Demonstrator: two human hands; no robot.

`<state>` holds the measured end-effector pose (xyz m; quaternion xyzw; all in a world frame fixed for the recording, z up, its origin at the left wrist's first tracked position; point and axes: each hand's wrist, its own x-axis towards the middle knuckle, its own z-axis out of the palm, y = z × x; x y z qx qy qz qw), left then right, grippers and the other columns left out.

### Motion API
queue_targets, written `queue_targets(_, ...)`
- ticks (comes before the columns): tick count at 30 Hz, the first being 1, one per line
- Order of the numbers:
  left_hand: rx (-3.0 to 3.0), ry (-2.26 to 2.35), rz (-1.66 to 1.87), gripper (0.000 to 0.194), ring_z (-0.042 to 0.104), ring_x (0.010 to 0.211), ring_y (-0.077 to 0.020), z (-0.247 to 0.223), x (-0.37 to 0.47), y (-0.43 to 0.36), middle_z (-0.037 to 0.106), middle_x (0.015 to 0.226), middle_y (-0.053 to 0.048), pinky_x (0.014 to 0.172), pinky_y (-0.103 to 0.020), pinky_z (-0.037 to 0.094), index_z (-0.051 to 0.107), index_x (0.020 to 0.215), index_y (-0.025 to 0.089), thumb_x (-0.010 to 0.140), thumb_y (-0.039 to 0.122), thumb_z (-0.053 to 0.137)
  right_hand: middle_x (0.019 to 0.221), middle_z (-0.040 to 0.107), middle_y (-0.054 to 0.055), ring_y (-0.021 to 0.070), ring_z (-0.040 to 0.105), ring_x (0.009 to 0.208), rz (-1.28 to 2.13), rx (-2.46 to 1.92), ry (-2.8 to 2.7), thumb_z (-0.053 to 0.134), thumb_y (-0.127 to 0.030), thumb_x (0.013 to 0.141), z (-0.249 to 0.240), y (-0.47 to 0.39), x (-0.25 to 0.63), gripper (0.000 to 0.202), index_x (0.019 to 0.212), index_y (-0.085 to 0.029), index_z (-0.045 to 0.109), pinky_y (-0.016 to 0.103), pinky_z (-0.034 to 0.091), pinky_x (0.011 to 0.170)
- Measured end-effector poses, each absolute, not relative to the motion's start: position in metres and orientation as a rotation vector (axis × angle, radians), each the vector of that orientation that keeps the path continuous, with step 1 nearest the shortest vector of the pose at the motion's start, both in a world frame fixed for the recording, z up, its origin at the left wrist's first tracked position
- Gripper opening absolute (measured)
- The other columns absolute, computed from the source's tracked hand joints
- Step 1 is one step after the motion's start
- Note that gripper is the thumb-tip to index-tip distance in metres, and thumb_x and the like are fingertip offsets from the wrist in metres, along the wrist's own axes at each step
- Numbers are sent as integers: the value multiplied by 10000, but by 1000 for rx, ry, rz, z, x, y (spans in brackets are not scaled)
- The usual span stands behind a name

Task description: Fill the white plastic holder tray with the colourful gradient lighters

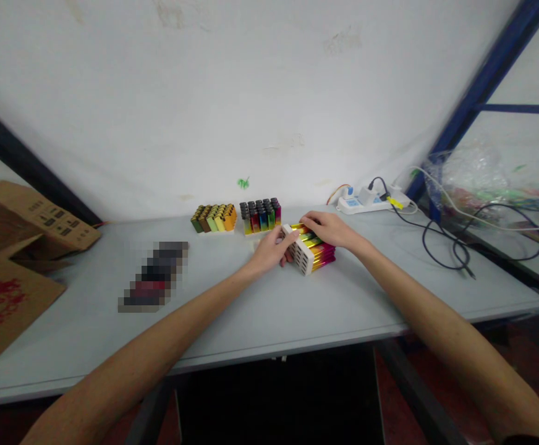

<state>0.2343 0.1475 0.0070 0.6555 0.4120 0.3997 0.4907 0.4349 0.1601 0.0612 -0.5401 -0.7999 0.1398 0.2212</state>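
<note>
Lighters (321,252): metallic yellow, green, magenta; rack (303,258), white, dark slots. Ten o'clock from these: black-topped lighter set (261,216), multicoloured gradients. Nine o'clock: cardboard box (5,303), brown, red print.

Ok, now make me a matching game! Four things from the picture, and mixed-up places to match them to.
Things:
1. cardboard box
2. power strip
3. green scribble
4. white rack

Places:
A. on the wall
B. tilted, in the left hand
C. at the left end of the table
D. toward the right, with plugs in it

Right pairs: 1-C, 2-D, 3-A, 4-B
</note>
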Motion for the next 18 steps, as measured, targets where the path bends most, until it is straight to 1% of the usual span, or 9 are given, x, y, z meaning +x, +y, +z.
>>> queue_targets(3,1579,990,981,422,603,449,-105,8,235,147,624,708,28,334,-179,433,558,1002,198,905,595,664,1174,769,104,251,695,1071,439,-1529,-2148,377,-391,1084,60,162,436,434,1151,-168,743,334,472,966)
queue_targets(7,1565,984,971,417,607,449,-96,8,234,147,650,770,13,331,-177,428,555,1018,194,913,582,664,1282,740,105,255,667,1198,461,-1588,-2056,324,-409,1100,58,165,439,489,1208,-173,738,344,442,1063)
queue_targets(10,1570,991,962,406,608,446,-97,9,234,147,648,756,16,330,-177,422,550,1011,193,925,575,654,1326,718,125,285,640,1261,494,-1652,-2049,298,-469,1098,56,167,443,558,1224,-159,745,370,418,1108)
queue_targets(13,1566,992,957,416,614,447,-101,9,234,147,650,764,15,329,-182,424,548,1019,191,921,580,656,1339,710,129,302,636,1267,600,-1632,-2067,269,-538,1088,54,169,444,628,1230,-161,751,397,409,1127)
queue_targets(15,1552,993,951,437,613,439,-99,10,233,147,652,771,15,330,-184,428,544,1024,190,908,591,671,1341,710,120,301,637,1257,675,-1595,-2042,295,-552,1079,54,169,443,609,1227,-178,753,414,410,1129)
queue_targets(18,1536,989,944,464,617,433,-107,11,233,146,648,754,20,341,-194,450,531,1021,190,892,607,688,1336,712,108,285,643,1231,785,-1544,-1956,384,-509,1065,54,166,438,506,1200,-192,754,425,418,1118)
